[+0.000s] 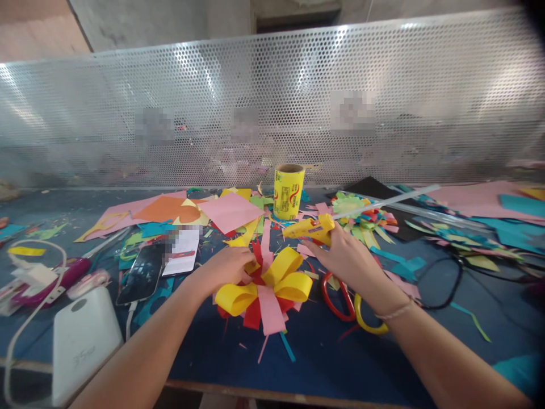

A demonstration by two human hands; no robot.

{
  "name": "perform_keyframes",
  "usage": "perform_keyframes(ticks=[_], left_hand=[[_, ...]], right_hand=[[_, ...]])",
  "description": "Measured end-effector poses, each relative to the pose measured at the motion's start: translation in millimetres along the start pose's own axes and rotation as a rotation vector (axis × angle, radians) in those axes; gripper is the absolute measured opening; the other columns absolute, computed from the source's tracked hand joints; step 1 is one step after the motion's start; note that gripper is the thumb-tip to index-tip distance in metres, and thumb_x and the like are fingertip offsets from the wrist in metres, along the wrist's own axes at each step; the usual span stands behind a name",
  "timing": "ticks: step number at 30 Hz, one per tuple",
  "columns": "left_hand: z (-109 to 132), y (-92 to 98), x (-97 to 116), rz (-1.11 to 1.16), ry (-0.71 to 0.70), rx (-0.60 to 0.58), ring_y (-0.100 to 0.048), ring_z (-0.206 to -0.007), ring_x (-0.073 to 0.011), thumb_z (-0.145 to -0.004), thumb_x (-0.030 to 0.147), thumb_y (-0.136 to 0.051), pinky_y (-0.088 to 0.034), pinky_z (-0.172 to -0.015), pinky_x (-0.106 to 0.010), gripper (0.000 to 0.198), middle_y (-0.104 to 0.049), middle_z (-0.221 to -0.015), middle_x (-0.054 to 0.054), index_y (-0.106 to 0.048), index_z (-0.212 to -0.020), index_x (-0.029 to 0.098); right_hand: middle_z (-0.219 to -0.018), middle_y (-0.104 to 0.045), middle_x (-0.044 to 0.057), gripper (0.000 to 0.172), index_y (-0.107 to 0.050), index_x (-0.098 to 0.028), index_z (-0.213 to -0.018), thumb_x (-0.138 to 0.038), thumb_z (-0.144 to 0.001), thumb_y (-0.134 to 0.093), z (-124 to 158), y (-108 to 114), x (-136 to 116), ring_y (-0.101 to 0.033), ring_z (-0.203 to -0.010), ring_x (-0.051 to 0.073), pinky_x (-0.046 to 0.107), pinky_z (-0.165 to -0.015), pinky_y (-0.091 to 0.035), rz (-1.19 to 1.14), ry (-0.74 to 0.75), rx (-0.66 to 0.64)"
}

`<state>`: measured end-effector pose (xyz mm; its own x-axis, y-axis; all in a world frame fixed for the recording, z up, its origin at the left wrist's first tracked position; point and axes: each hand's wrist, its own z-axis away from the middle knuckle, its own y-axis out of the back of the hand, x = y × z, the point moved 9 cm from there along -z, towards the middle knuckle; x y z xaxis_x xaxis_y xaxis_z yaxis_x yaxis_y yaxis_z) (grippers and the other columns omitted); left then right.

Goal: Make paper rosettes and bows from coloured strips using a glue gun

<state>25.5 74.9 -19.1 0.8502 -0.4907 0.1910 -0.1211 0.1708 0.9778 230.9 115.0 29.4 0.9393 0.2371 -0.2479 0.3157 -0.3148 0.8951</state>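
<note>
A paper flower [271,309] of yellow loops with red and pink strips lies on the blue table in front of me. My left hand [227,267] is closed at its far left side, fingers pinching a yellow paper strip [254,266]. Just right of the flower, my right hand [340,250] grips a yellow hot glue gun [313,228], nozzle pointing left. A long translucent glue stick [389,200] sticks out from behind the gun. Under my right forearm lie a red scissor handle [338,298] and a yellow handle [369,319]; their blades are hidden.
A yellow printed roll [288,193] stands behind the flower. Paper sheets [232,213] and scraps cover the back. Two phones [142,272], a white power bank [87,343] and cables lie left. Another paper flower [366,213] is at right. A perforated metal panel [204,113] rises behind.
</note>
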Motion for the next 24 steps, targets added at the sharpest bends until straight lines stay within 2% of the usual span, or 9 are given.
perform_keyframes(ticks=[10, 16, 21, 24], left_hand=[[2, 6.3, 11, 0.000, -0.014, -0.026, -0.060, -0.087, -0.0190, -0.074, 0.022, -0.059, -0.041, -0.073, -0.026, 0.015, -0.066, -0.096, -0.005, -0.065, -0.087, 0.018], [9, 11.9, 10, 0.092, 0.051, -0.045, -0.060, -0.089, -0.0185, -0.074, 0.017, -0.057, -0.042, -0.075, -0.026, 0.020, -0.068, -0.100, -0.004, -0.063, -0.094, 0.021], [10, 14.0, 13, 0.126, 0.018, -0.056, -0.059, -0.086, -0.0173, -0.075, 0.016, -0.056, -0.041, -0.072, -0.025, 0.013, -0.067, -0.093, -0.004, -0.065, -0.083, 0.019], [8, 14.1, 13, 0.111, -0.013, -0.020, -0.059, -0.085, -0.0172, -0.074, 0.017, -0.057, -0.041, -0.073, -0.026, 0.011, -0.066, -0.093, -0.004, -0.065, -0.082, 0.019]], right_hand=[[-0.097, -0.066, 0.018, 0.063, -0.051, -0.011, -0.112, -0.065, -0.080, -0.044, 1, 1, 1, -0.064, -0.080, 0.029, 0.036, -0.061, -0.046, -0.015, 0.000, -0.001], [-0.095, -0.066, 0.018, 0.063, -0.050, -0.009, -0.113, -0.063, -0.080, -0.045, 0, 1, 1, -0.064, -0.080, 0.030, 0.036, -0.060, -0.045, -0.009, -0.001, -0.019], [-0.097, -0.066, 0.018, 0.064, -0.051, -0.011, -0.113, -0.065, -0.079, -0.045, 0, 3, 2, -0.064, -0.081, 0.030, 0.036, -0.060, -0.046, -0.011, -0.016, -0.005], [-0.095, -0.066, 0.017, 0.063, -0.051, -0.011, -0.113, -0.065, -0.079, -0.045, 1, 3, 2, -0.065, -0.079, 0.029, 0.035, -0.058, -0.045, -0.008, -0.019, -0.017]])
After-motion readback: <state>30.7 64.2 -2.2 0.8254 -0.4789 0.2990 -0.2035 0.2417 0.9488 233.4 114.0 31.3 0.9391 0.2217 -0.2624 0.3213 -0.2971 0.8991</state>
